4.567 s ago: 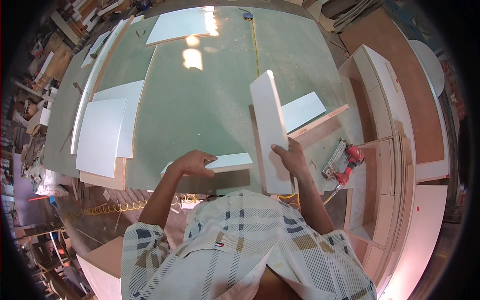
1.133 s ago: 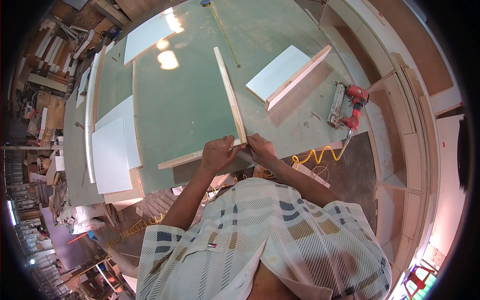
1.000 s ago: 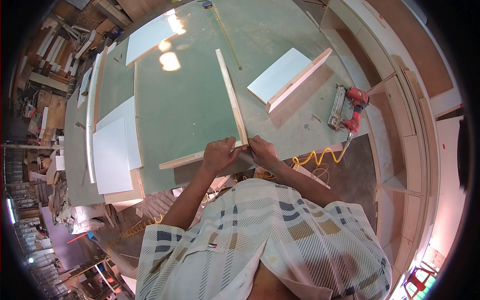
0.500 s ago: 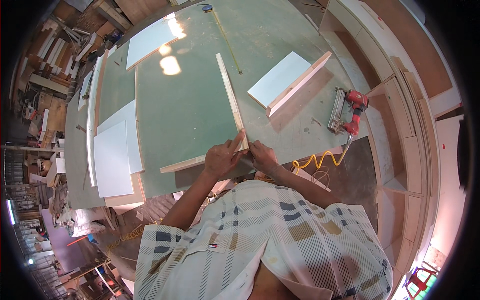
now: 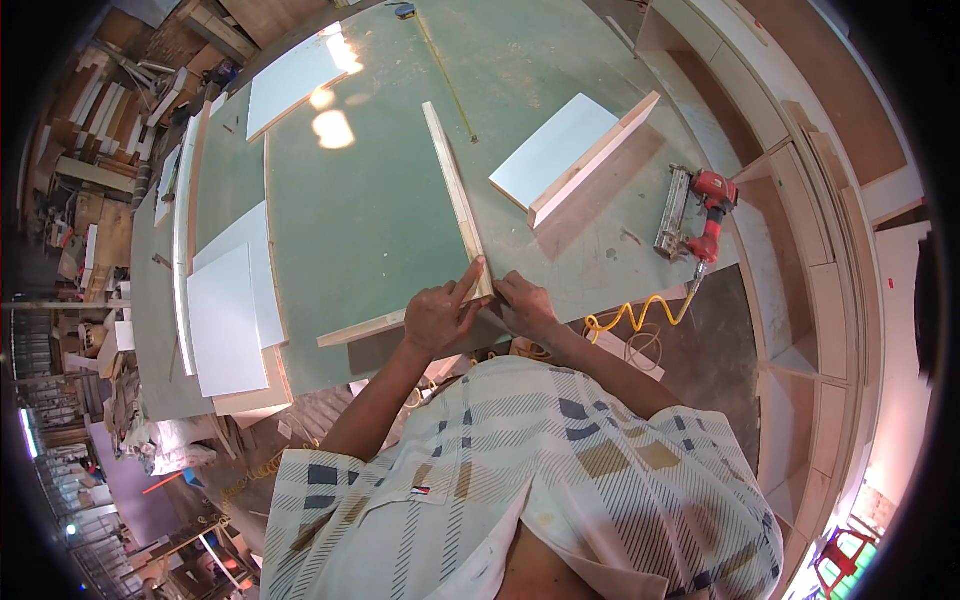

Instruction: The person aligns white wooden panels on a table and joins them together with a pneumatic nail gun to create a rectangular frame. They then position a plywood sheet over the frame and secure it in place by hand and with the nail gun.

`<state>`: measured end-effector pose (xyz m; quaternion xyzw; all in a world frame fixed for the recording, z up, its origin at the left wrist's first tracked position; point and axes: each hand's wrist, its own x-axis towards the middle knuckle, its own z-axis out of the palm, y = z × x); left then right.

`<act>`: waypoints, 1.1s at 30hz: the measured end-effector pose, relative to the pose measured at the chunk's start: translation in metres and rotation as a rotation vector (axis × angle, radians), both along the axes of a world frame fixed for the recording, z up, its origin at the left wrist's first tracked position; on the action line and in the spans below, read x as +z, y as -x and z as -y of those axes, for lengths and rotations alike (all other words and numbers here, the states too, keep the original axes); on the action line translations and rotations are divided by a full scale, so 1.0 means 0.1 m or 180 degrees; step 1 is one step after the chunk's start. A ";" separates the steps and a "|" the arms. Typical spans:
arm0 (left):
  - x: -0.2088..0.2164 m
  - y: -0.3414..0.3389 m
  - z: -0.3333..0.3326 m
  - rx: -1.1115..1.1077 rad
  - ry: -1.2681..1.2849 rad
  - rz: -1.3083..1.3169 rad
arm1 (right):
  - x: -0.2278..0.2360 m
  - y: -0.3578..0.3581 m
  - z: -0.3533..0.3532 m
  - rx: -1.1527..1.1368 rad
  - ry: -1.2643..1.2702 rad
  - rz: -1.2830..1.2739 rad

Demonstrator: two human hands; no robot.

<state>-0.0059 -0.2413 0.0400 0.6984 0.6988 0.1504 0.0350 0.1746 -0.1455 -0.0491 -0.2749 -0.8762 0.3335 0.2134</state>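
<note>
Two narrow boards stand on edge and meet in a corner close to my body. The long board (image 5: 452, 185) runs away from me across the green tabletop. The shorter board (image 5: 362, 328) extends to the left along the near side. My left hand (image 5: 438, 315) is closed round the corner, its index finger stretched along the long board's top edge. On the corner's other side, my right hand (image 5: 526, 306) has its fingers bent and pressed against the long board's near end. The fingertips of my right hand are partly hidden.
A red nail gun (image 5: 708, 215) with a yellow coiled hose (image 5: 640, 315) lies at the right. Beyond the corner is an L-shaped panel piece (image 5: 560, 150). White panels (image 5: 228, 320) are stacked at the left. A tape measure (image 5: 404, 11) lies extended at the back. Cabinet frames (image 5: 800, 210) line the right side.
The view has shifted slightly. Both hands stay at the corner of the two boards, with the right hand's fingers moved only a little.
</note>
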 end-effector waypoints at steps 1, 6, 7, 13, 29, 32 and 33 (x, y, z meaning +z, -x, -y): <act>-0.01 0.00 0.00 -0.0023 -0.0056 0.0052 | -0.04 0.01 -0.01 -0.0001 0.0012 -0.0005; 0.00 -0.02 -0.02 0.0001 0.0051 0.0025 | -0.20 0.03 -0.04 0.0034 -0.0208 0.0044; -0.01 -0.02 -0.02 0.0009 0.0013 0.0040 | -0.20 0.03 -0.04 0.0034 -0.0201 0.0043; 0.00 -0.06 -0.08 -0.0027 -0.0063 0.0084 | -0.14 -0.01 -0.05 -0.0027 -0.0114 0.0052; -0.08 -0.03 -0.08 -0.0083 -0.0087 -0.0047 | -0.10 -2.71 -2.62 -0.4420 -0.0482 0.0477; -0.09 -0.02 -0.07 -0.0055 -0.0086 -0.0104 | -0.20 -2.81 -2.83 -0.4174 -0.0144 0.0249; -0.09 -0.04 -0.07 -0.0059 -0.0051 -0.0145 | -0.20 -2.90 -2.88 -0.4182 0.0486 0.0186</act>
